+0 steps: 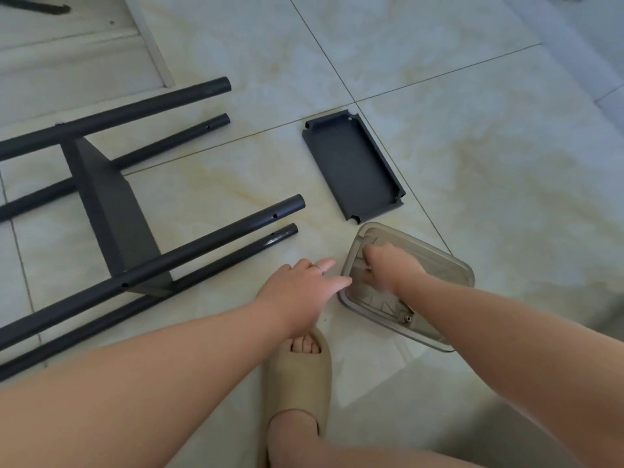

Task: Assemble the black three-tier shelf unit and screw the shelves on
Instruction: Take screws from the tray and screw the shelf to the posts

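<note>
- Reaching into the clear box [450, 263], the right hand [391, 265] has its fingers curled down. A tiny shiny screw [369, 268] is at its fingertips, but I cannot tell if it is held.
- The left hand [297, 292] is just left of the box, fingers straight, holding nothing.
- A loose shelf [351, 167] lies flat just behind the box.
- The frame [189, 251] lies on its side, well left of the box, with a second shelf [114, 211] between its poles.
- A slipper [297, 376] is near the box's front.
</note>
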Demonstrator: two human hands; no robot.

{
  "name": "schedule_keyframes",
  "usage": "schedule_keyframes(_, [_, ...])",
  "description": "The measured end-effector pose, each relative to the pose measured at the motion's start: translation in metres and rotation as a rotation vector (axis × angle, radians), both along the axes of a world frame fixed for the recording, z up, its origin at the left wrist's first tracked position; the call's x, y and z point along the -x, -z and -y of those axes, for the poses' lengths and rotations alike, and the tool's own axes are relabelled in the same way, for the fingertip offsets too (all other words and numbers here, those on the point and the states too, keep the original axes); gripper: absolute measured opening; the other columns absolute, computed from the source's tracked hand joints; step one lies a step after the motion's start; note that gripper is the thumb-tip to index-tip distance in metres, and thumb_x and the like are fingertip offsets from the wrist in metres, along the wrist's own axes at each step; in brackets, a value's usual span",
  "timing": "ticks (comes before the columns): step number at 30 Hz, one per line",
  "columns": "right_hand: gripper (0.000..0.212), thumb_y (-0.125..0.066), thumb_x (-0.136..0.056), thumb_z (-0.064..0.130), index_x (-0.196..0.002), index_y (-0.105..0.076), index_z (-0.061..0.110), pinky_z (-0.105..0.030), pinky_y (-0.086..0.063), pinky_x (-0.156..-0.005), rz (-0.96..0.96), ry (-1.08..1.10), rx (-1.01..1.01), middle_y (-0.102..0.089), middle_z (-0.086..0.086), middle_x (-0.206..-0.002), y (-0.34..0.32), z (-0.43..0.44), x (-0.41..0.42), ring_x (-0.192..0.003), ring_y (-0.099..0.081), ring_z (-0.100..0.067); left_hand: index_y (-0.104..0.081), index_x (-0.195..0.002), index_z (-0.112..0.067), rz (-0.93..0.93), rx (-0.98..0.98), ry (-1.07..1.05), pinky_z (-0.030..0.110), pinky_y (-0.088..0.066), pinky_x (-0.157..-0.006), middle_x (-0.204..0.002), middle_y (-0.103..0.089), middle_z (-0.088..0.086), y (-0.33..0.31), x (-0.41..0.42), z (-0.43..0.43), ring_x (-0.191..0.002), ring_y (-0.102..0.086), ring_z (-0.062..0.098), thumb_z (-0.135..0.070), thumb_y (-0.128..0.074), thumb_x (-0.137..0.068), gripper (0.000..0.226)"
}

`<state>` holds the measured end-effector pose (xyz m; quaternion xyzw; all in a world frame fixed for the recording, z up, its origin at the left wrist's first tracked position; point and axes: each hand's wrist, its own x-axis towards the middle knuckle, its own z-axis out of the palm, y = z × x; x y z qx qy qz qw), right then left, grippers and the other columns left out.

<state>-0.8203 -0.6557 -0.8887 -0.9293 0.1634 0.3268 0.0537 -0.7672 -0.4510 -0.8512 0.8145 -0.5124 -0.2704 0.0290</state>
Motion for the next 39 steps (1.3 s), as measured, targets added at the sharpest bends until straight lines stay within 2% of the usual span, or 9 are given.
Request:
schedule_keyframes(3, [0.012,-0.053,-0.093,0.023,-0.09,-0.042,0.019,-0.033,-0.04,-0.06,0.052,-0.039,-0.048,-0.046,0.003,-0.082,-0.034,-0.02,-0.013,-0.075,-0.051,-0.025,-0.032,-0.148,-0.033,0.042,-0.008,-0.054,0.039,-0.04,-0.1,-0.158,-0.027,0.005,-0.02,-0.011,-0.018,-0.135,-0.037,0.027,-0.007,-0.052,-0.093,0.064])
schedule_keyframes(9, [0.02,-0.052,-0.086,0.019,-0.075,-0.037,0.026,-0.03,-0.036,-0.052,0.18,-0.12,-0.136,-0.051,0.0,-0.078,-0.101,-0.08,-0.04,-0.065,-0.051,-0.021,-0.051,-0.131,-0.025,0.174,0.127,-0.341,0.038,-0.048,-0.09,-0.133,-0.045,0.002,-0.062,-0.055,-0.078,-0.116,-0.046,0.024,-0.02,-0.047,-0.098,0.033])
schedule_keyframes(15, [0.006,-0.053,-0.092,0.016,-0.098,-0.055,0.017,-0.044,-0.056,-0.069,0.325,-0.202,-0.368,-0.063,-0.007,-0.089,-0.129,-0.171,-0.072,-0.077,-0.062,-0.031,-0.052,-0.13,-0.023,0.151,0.156,-0.708,0.041,-0.049,-0.093,-0.133,-0.048,0.003,-0.073,-0.103,-0.17,-0.116,-0.049,0.025,-0.023,-0.049,-0.099,0.031])
schedule_keyframes(18, [0.004,-0.057,-0.094,0.016,-0.094,-0.056,0.02,-0.044,-0.058,-0.068,0.355,-0.185,-0.489,-0.064,-0.006,-0.086,-0.125,-0.216,-0.084,-0.074,-0.064,-0.03,-0.051,-0.128,-0.021,0.125,0.159,-0.854,0.043,-0.052,-0.089,-0.126,-0.052,0.002,-0.062,-0.116,-0.216,-0.107,-0.054,0.022,-0.026,-0.049,-0.099,0.029])
schedule_keyframes(23, [0.007,-0.062,-0.093,0.013,-0.093,-0.062,0.019,-0.033,-0.056,-0.066,0.401,-0.076,-0.66,-0.066,0.001,-0.082,-0.104,-0.269,-0.099,-0.076,-0.065,-0.024,-0.055,-0.121,-0.021,-0.136,0.107,-0.978,0.032,-0.045,-0.078,-0.105,-0.06,-0.005,-0.036,-0.127,-0.271,-0.093,-0.056,0.015,-0.04,-0.048,-0.101,0.029])
schedule_keyframes(26, [0.009,-0.063,-0.091,0.012,-0.09,-0.063,0.021,-0.03,-0.055,-0.065,0.442,-0.009,-0.709,-0.067,0.004,-0.079,-0.088,-0.283,-0.099,-0.074,-0.064,-0.019,-0.062,-0.122,-0.018,-0.406,0.013,-1.005,0.04,-0.048,-0.097,-0.106,-0.067,-0.003,-0.023,-0.134,-0.285,-0.099,-0.062,0.019,-0.05,-0.042,-0.101,0.043])
schedule_keyframes(30, [0.01,-0.065,-0.093,0.013,-0.088,-0.061,0.022,-0.025,-0.052,-0.065,0.452,0.037,-0.742,-0.068,0.006,-0.076,-0.071,-0.287,-0.093,-0.073,-0.066,-0.015,-0.069,-0.118,-0.018,-0.541,0.062,-1.012,0.038,-0.041,-0.107,-0.116,-0.069,-0.001,-0.007,-0.131,-0.277,-0.11,-0.06,0.02,-0.056,-0.039,-0.1,0.051])
schedule_keyframes(34, [0.01,-0.068,-0.094,0.015,-0.087,-0.061,0.019,-0.029,-0.052,-0.069,0.49,0.051,-0.747,-0.068,0.006,-0.075,-0.061,-0.286,-0.088,-0.072,-0.067,-0.016,-0.073,-0.103,-0.018,-0.632,0.169,-1.011,0.037,-0.046,-0.098,-0.096,-0.077,-0.001,-0.003,-0.132,-0.261,-0.095,-0.069,0.015,-0.058,-0.043,-0.099,0.05])
schedule_keyframes(39, [0.007,-0.068,-0.093,0.012,-0.09,-0.062,0.01,-0.034,-0.051,-0.069,0.627,0.113,-0.823,-0.068,-0.004,-0.074,-0.051,-0.284,-0.079,-0.071,-0.066,-0.022,-0.066,-0.089,-0.012,-0.743,0.227,-1.008,0.026,-0.056,-0.057,-0.064,-0.071,-0.003,0.003,-0.13,-0.254,-0.069,-0.075,0.018,-0.041,-0.05,-0.102,0.036])
